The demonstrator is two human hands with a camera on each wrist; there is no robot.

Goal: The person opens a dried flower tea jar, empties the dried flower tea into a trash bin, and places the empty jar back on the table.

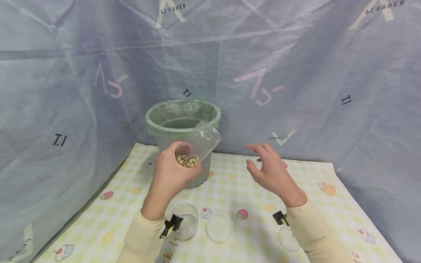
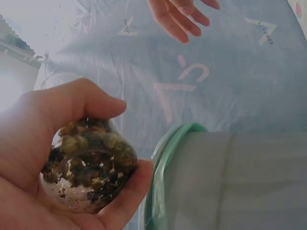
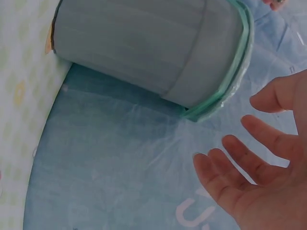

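Observation:
My left hand [image 1: 172, 168] grips a clear plastic jar [image 1: 205, 140] near its base, with fingers and thumb curled round it. The jar leans, its mouth up and to the right, in front of a lined bin [image 1: 182, 131]. Dried yellowish flower buds [image 1: 187, 160] lie in its lower end; the left wrist view shows them through the jar's bottom [image 2: 91, 167]. To the right of the jar, my right hand [image 1: 269, 170] hangs in the air above the table, holding nothing, its fingers spread and slightly bent.
On the checked tablecloth [image 1: 138, 208] stands another clear jar [image 1: 185, 223], below the left hand. A round clear lid [image 1: 219, 228] lies beside it, and another lid [image 1: 289, 238] lies partly under the right sleeve. Blue-grey sheeting [image 1: 296, 84] closes off the back and sides.

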